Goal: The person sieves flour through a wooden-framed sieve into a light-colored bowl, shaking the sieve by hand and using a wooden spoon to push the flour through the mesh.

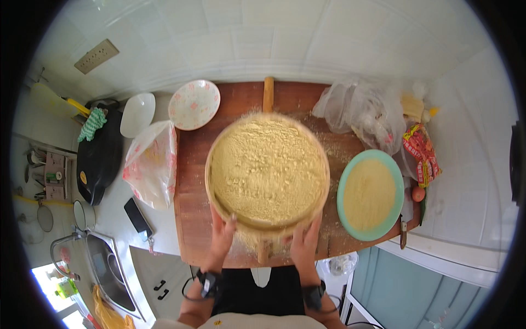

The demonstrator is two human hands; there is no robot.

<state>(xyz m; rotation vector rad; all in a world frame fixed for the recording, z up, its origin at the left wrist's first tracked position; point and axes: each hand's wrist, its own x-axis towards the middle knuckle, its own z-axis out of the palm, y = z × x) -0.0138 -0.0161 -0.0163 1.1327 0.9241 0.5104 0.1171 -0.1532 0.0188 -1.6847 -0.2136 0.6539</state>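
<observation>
Both of my hands hold a round sieve with a pale rim (269,231), which is blurred by motion. Coarse yellow flour (269,168) with small lumps fills it. My left hand (223,236) grips the near left of the rim, thumb up on the side. At the near right, my right hand (305,242) grips the rim too. A wooden rod (268,94) runs beneath the sieve, showing at the far and near sides. Sifted flour (243,243) lies on the brown wooden board (193,230) under it; most is hidden by the sieve.
Right of the sieve stands a green oval dish (342,205) of fine yellow flour. Beyond it are plastic bags (357,107), a red packet (419,150) and a knife (403,234). To the left are a floral plate (194,105), a plastic bag (152,164) and a phone (138,218).
</observation>
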